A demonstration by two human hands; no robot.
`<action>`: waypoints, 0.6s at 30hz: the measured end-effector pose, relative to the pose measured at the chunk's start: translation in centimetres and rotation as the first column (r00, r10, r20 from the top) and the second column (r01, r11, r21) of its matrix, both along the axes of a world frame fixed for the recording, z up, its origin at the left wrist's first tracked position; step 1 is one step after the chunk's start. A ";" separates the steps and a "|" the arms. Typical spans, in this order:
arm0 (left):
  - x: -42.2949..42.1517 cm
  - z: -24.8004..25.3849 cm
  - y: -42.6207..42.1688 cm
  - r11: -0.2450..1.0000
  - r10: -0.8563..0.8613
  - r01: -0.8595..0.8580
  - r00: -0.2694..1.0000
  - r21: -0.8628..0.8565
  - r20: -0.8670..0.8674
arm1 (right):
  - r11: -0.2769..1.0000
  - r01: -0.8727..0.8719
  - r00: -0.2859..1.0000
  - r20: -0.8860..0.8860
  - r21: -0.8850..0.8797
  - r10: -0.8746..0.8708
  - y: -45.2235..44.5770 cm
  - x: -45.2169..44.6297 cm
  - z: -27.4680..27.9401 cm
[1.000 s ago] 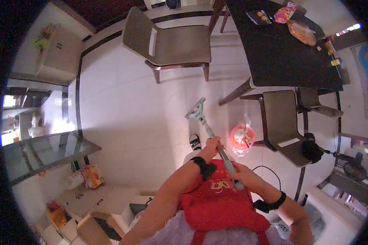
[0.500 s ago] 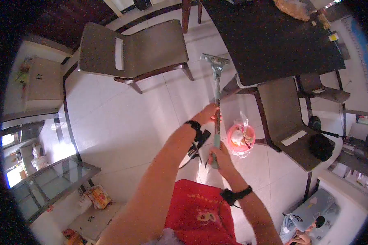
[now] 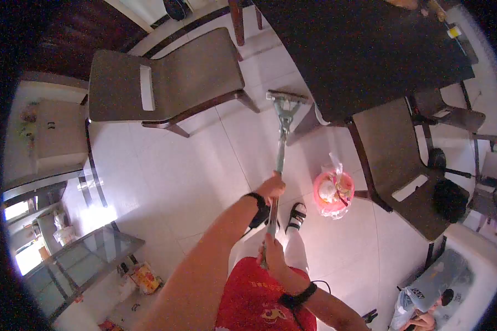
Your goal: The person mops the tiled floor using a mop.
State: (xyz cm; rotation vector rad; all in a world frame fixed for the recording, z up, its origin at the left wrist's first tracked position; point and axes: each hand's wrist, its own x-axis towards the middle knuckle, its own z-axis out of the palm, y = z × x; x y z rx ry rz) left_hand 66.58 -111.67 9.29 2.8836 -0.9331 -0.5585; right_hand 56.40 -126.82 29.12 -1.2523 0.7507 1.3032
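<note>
A long-handled mop [image 3: 280, 151] with a flat, pale green head [image 3: 286, 99] reaches away from my body over the tiled floor. My left hand [image 3: 271, 188] is wrapped around the middle of its pole. Lower down, close to the red cloth at my front, my right hand [image 3: 273, 252] grips the pole near its end. The mop head is by the corner of the dark table, between the table and a brown chair. To the right of my hands, a pink bin [image 3: 316, 190] lined with a clear bag holds rubbish.
A brown chair [image 3: 199, 69] stands at the upper left, and another chair [image 3: 386, 132] at the right beside the dark table [image 3: 364, 55]. At lower left is a glass-topped table [image 3: 77, 265]. Another person [image 3: 425, 317] is at the lower right by a grey sofa [image 3: 439, 281].
Both hands have come down closer to my body with the mop, and its pole leans differently. My sandalled foot now shows. The camera view has shifted slightly.
</note>
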 end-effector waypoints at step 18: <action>-8.4 3.4 -10.8 0.315 0.563 -0.938 0.305 -0.141 -0.768 | 0.907 -0.420 0.898 -0.129 0.029 0.420 -10.3 -0.3 6.3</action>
